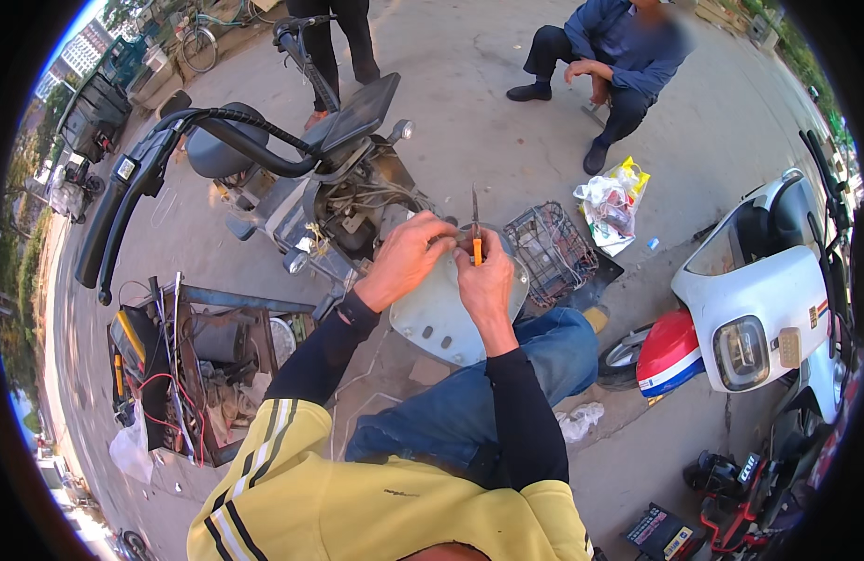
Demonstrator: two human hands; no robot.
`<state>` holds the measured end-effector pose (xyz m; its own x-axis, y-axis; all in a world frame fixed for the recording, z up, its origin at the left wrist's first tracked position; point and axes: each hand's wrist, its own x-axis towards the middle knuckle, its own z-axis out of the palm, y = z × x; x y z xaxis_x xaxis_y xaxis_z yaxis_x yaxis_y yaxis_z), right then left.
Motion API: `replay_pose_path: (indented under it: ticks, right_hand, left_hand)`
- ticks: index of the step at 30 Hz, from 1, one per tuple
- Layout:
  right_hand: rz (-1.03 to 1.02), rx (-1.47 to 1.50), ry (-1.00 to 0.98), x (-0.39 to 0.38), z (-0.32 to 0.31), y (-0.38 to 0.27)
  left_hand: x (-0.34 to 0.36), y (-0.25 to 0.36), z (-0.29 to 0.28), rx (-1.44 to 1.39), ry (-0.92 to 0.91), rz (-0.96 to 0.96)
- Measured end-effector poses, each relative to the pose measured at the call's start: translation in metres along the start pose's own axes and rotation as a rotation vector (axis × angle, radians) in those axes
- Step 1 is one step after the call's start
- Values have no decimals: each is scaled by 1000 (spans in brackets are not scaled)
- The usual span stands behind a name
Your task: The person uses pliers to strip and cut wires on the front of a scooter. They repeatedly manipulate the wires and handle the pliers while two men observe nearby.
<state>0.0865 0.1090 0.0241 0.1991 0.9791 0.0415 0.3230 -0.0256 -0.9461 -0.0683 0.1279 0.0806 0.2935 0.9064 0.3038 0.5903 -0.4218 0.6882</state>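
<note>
In my right hand (485, 279) is an orange-handled tool (477, 245) with a narrow metal tip pointing away from me; its exact kind I cannot make out. My left hand (411, 254) has its thumb and fingers pinched together close to the right hand. What they hold, if anything, is too small to tell. Both hands are above a pale grey panel (451, 316) with several holes. Beyond my left hand the opened front of an electric scooter (355, 201) shows a bundle of exposed wires (359, 192).
A wire basket (550, 252) lies beyond the panel, with plastic bags (612, 204) farther off. To the left stands a metal frame box (231, 351) of tools and parts. A white scooter (759, 290) is parked at right. One person (619, 56) sits opposite; another (352, 37) stands nearby.
</note>
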Motion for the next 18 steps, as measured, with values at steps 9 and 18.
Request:
replay_pose_path:
  ticks: [9,18]
  right_hand:
    - [-85,137,50,2,5,9]
    - [-182,145,106,-5,11,5]
  left_hand:
    - [10,2,-2,238,-154,97]
    - [-1,-13,38,306,93,-32]
